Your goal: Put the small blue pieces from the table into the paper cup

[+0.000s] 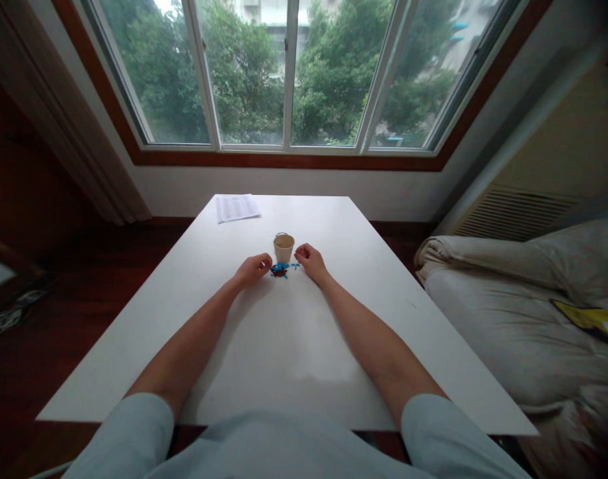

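Observation:
A small beige bucket with a thin handle stands upright on the white table. In front of it lies a little pile of blue and dark red-brown pieces, too small to name; a few loose blue bits are just to its right. At the pile's left edge, my left hand rests with its fingers curled into a pinch. My right hand is beside the bucket's right side, thumb and fingers pressed together above the loose bits. Whatever either pinch holds is too small to make out.
Printed paper sheets lie at the table's far left corner. Beyond the far edge is a wall with a wide window. A covered sofa stands to the right, and a curtain hangs at the left.

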Available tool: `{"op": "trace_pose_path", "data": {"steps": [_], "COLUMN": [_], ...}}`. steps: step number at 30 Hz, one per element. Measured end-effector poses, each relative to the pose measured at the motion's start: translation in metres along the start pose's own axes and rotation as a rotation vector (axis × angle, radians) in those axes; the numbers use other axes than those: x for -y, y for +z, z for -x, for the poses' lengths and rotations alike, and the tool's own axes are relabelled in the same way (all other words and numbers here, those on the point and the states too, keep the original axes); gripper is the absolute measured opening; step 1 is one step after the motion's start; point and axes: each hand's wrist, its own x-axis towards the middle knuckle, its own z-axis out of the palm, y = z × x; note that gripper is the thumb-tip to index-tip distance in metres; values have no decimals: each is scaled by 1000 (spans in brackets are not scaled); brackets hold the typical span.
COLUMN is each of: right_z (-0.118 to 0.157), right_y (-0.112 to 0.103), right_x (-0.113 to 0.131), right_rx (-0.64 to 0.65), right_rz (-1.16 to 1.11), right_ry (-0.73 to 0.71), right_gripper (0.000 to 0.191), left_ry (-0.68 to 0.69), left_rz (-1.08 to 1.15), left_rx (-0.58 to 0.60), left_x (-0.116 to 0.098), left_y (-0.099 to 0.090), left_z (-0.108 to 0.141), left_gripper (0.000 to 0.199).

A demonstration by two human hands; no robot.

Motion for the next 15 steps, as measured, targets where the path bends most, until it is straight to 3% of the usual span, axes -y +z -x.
{"op": "trace_pose_path", "data": {"steps": [9,15], "right_z": [-7,-2], "right_y": [5,8], "right_x": [10,33], "right_rx": [-160,-136], "right_rz": [-318,-430], "right_ry": [70,76], "right_gripper": [28,32], "left_ry": [8,11], "left_rz": [36,42], "left_rx": [6,-5], "left_x": [-3,-2], "left_y": [0,-1], "left_z": [-1,-1], "left_gripper": [15,17]}}
